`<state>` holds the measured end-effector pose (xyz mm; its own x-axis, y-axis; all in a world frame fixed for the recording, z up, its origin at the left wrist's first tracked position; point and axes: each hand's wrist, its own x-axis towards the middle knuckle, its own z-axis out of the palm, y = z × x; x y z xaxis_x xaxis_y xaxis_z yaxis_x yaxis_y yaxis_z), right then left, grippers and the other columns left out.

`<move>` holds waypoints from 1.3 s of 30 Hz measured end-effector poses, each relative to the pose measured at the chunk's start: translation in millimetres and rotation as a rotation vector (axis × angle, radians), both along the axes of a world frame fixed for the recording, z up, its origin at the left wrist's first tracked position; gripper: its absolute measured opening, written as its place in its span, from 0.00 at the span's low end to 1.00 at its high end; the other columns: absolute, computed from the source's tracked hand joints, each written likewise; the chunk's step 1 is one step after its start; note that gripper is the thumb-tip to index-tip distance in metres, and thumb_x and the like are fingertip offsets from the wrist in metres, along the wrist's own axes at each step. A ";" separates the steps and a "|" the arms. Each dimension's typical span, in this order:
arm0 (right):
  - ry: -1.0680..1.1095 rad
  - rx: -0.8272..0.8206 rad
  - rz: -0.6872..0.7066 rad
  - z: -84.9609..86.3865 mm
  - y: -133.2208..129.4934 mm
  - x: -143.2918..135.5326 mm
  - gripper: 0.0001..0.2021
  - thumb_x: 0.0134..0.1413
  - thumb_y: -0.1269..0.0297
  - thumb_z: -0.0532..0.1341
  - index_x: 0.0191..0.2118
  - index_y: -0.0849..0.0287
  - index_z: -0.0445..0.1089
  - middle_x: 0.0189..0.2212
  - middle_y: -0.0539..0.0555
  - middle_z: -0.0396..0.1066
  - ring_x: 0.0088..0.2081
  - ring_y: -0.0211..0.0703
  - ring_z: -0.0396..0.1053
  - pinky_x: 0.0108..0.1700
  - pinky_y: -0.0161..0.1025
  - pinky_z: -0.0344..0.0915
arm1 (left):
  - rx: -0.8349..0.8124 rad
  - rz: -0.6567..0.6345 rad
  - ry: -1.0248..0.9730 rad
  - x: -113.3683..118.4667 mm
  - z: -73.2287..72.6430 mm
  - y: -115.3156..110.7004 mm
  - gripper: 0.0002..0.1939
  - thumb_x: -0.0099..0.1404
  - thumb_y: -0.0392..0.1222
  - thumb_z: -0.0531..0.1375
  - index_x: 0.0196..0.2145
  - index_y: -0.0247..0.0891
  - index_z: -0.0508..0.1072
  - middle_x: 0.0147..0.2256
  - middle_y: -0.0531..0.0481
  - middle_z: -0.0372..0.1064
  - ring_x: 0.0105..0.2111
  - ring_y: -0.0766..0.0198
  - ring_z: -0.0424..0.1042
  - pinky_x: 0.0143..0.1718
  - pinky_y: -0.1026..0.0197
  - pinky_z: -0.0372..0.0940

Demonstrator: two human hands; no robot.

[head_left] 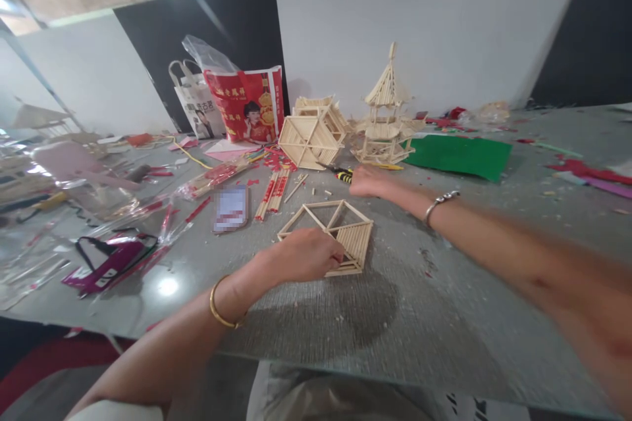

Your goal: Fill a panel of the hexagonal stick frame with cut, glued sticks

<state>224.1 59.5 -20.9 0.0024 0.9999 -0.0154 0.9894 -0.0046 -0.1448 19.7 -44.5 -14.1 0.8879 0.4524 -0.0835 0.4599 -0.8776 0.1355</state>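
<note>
A flat hexagonal frame of thin wooden sticks (356, 242) lies on the table in front of me, with spokes meeting at its middle and one section filled by parallel sticks. My left hand (312, 253) is over its near left part, fingers curled and pressed together at that filled section. Whatever is between those fingertips is hidden. Farther out, my right hand (366, 182) is closed around the yellow and black handles of pliers (344, 175), whose dark jaws point left. Behind the pliers, a larger hexagonal stick structure (309, 138) stands tilted on its side.
A stick pagoda (388, 118) stands at the back beside a green sheet (459, 154). Left of the frame are bundled sticks (273, 194), a phone-like device (230, 208) and a purple pouch (106, 263). A red bag (247, 105) stands by the wall. Scraps litter the table (444, 316).
</note>
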 end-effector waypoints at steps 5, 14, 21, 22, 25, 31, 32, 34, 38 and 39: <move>0.282 0.082 -0.073 25.8 -37.3 -5.9 0.13 0.45 0.70 0.55 0.39 0.68 0.67 0.29 0.64 0.71 0.29 0.48 0.71 0.29 0.39 0.65 | 0.019 -0.007 0.003 0.1 -1.1 0.3 0.12 0.60 0.32 0.52 0.29 0.38 0.75 0.30 0.48 0.75 0.31 0.61 0.73 0.29 0.63 0.57; 1.339 0.112 -0.005 33.9 -148.7 8.3 0.18 0.41 0.58 0.67 0.38 0.61 0.64 0.28 0.53 0.68 0.27 0.40 0.68 0.32 0.39 0.68 | 0.024 -0.014 0.001 0.4 -1.1 -1.0 0.11 0.60 0.32 0.53 0.29 0.36 0.75 0.30 0.48 0.75 0.31 0.63 0.72 0.29 0.64 0.58; 1.224 0.258 -0.082 4.1 -161.7 16.3 0.25 0.43 0.41 0.61 0.39 0.56 0.66 0.30 0.52 0.69 0.30 0.43 0.69 0.34 0.42 0.66 | 0.071 0.006 0.046 0.5 4.1 -3.4 0.10 0.59 0.32 0.53 0.29 0.36 0.75 0.28 0.48 0.75 0.29 0.63 0.72 0.29 0.64 0.58; 1.148 0.298 -0.083 -0.9 -161.5 18.5 0.24 0.45 0.40 0.60 0.39 0.56 0.66 0.30 0.51 0.70 0.31 0.44 0.69 0.34 0.43 0.66 | 0.068 0.015 0.041 0.4 5.6 -4.0 0.11 0.60 0.33 0.53 0.29 0.36 0.75 0.28 0.48 0.75 0.29 0.63 0.72 0.29 0.64 0.58; 0.814 0.466 -0.071 -12.5 -162.1 25.3 0.21 0.49 0.41 0.57 0.36 0.54 0.66 0.30 0.53 0.70 0.34 0.49 0.70 0.37 0.46 0.65 | 0.046 0.045 -0.031 0.3 9.6 -5.5 0.12 0.61 0.34 0.52 0.30 0.36 0.75 0.30 0.48 0.75 0.29 0.65 0.71 0.29 0.65 0.59; 0.394 0.756 0.028 -25.9 -159.2 27.8 0.23 0.53 0.45 0.54 0.46 0.59 0.64 0.42 0.62 0.70 0.43 0.56 0.69 0.43 0.50 0.64 | 0.051 0.180 -0.332 1.7 5.1 0.4 0.10 0.60 0.34 0.53 0.32 0.35 0.75 0.28 0.50 0.73 0.28 0.67 0.69 0.31 0.65 0.60; 0.366 0.772 0.043 -28.3 -157.8 27.5 0.24 0.54 0.46 0.54 0.48 0.59 0.63 0.43 0.63 0.70 0.45 0.57 0.69 0.44 0.51 0.64 | 0.046 0.216 -0.379 2.1 3.6 2.2 0.09 0.59 0.34 0.54 0.31 0.35 0.74 0.26 0.51 0.72 0.26 0.68 0.68 0.29 0.66 0.59; 0.331 0.781 0.051 -32.7 -155.2 27.7 0.23 0.55 0.48 0.53 0.49 0.60 0.62 0.44 0.64 0.69 0.45 0.58 0.69 0.45 0.52 0.64 | 0.002 0.276 -0.470 2.7 1.4 5.7 0.08 0.58 0.35 0.54 0.29 0.35 0.73 0.23 0.53 0.69 0.23 0.70 0.64 0.27 0.67 0.57; 0.306 0.806 0.032 -33.0 -153.2 31.3 0.21 0.55 0.51 0.52 0.50 0.60 0.61 0.43 0.64 0.69 0.43 0.58 0.69 0.42 0.53 0.65 | -0.223 0.367 -0.671 2.3 -1.2 13.1 0.06 0.57 0.39 0.56 0.26 0.36 0.70 0.21 0.56 0.64 0.21 0.72 0.60 0.23 0.68 0.54; 0.307 0.818 0.020 -30.7 -153.7 32.0 0.21 0.55 0.52 0.52 0.50 0.60 0.61 0.43 0.64 0.69 0.43 0.58 0.69 0.42 0.53 0.65 | -0.302 0.379 -0.727 2.0 -1.4 15.0 0.07 0.57 0.41 0.56 0.26 0.36 0.69 0.20 0.56 0.63 0.21 0.72 0.60 0.22 0.68 0.54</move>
